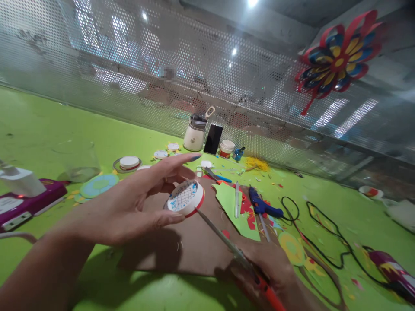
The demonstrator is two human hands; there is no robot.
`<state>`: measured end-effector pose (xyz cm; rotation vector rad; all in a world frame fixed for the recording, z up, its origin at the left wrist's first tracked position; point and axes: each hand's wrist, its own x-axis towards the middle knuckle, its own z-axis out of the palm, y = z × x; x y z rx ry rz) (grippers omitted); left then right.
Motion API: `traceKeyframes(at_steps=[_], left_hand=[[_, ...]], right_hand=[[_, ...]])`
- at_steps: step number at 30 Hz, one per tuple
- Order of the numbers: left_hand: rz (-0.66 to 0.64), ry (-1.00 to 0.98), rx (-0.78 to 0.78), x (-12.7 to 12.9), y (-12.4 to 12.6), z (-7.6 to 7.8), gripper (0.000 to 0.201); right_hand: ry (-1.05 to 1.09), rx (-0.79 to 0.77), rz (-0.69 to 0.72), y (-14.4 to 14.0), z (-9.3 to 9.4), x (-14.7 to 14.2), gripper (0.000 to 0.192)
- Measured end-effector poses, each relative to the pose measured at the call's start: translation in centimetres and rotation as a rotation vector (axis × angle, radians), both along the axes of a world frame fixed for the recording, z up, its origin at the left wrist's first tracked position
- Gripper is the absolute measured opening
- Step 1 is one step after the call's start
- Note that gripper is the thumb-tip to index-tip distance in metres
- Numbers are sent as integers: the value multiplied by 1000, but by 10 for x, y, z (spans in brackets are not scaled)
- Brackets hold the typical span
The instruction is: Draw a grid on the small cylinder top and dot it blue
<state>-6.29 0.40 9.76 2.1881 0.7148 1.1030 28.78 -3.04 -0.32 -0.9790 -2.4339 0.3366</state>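
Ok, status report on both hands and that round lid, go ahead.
Left hand holds round lid above brown card. Right hand grips scissors, tip at the lid's rim. Glue gun lies apart, right of the lid.

Left hand (129, 207) raised, fingers curled, index extended; right hand (269, 268) low, closed in a grip.

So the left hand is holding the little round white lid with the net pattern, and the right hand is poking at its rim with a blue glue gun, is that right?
Not quite. The left hand does hold the round white lid, but the right hand touches its rim with long scissors. The head view shows the blue glue gun lying on the table.
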Motion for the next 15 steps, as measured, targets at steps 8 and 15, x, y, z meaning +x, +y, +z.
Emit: traceKeyframes(at_steps=[8,15], left_hand=[[10,33,-92,-1,6,-4,82],[-20,17,-128,0,12,-9,81]], right_hand=[[77,-11,-92,-26,32,-14,12],[114,43,-160,-23,39,-23,17]])
